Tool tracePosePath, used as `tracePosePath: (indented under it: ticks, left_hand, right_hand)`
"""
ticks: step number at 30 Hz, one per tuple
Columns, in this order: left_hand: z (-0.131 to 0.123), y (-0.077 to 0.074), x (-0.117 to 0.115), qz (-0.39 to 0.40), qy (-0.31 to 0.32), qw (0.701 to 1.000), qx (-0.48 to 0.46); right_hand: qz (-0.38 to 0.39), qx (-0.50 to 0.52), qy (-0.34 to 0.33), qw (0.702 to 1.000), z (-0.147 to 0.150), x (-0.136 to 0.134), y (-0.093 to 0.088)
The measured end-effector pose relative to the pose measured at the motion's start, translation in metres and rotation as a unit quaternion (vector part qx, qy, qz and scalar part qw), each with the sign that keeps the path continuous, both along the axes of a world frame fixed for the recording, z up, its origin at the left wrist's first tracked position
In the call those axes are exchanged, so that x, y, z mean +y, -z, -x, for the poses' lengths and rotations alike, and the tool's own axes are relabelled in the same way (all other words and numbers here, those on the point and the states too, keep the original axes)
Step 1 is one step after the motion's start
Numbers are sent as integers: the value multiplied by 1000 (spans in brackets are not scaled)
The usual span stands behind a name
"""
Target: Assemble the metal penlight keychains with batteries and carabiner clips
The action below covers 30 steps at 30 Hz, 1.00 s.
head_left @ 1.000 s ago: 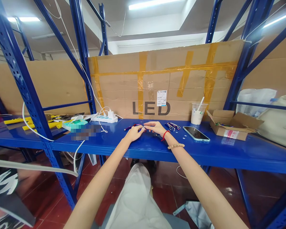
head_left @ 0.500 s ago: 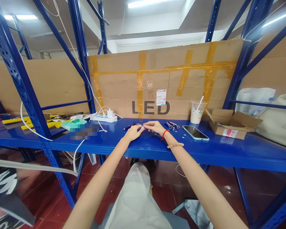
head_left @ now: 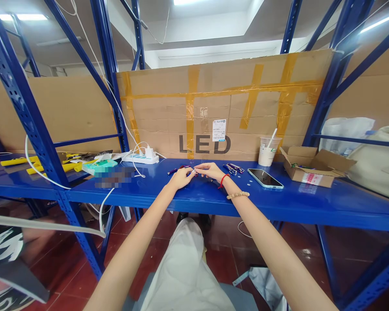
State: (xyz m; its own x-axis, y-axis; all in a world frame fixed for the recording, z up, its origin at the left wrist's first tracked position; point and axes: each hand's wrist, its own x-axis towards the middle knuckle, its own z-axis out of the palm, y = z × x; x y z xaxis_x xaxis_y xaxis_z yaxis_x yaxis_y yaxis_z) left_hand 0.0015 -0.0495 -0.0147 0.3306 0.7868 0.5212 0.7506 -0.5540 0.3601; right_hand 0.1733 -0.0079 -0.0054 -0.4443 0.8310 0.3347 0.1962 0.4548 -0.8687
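Over the blue shelf top (head_left: 168, 196), my left hand (head_left: 182, 178) and my right hand (head_left: 210, 171) meet fingertip to fingertip. Both are closed in a pinch around something small with a shiny bit; its kind is too small to make out. Just behind my left hand lie dark, slim pieces (head_left: 172, 171), partly covered by my fingers. To the right of my right hand rests a small group of blue and silver metal clasps (head_left: 234, 168). A red string and a beaded bracelet circle my right wrist.
A phone (head_left: 265, 178), a plastic cup with a straw (head_left: 267, 151) and an open cardboard box (head_left: 314, 166) stand on the right. A white power strip (head_left: 141, 158) and yellow tubes (head_left: 56, 167) lie left. A taped cardboard sheet (head_left: 168, 116) closes the back.
My hands stay joined at nearly the same spot, with only slight finger movement. The whole view has shifted a little.
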Motion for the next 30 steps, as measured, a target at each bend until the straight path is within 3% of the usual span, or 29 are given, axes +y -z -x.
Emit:
tracePosePath:
  ticks: [10,18,30]
  left_hand:
    - [0,0,1,5,4,1000,2]
    - [2,4,8,-48,-11,999,20]
    - [4,8,11,-25,104,994,7]
  right_hand:
    - [3,5,-2,1000,-1,-5,-3]
    - [8,40,4,999,1,-6,-4]
    - [111,33,-36,993,-7,-10,-9]
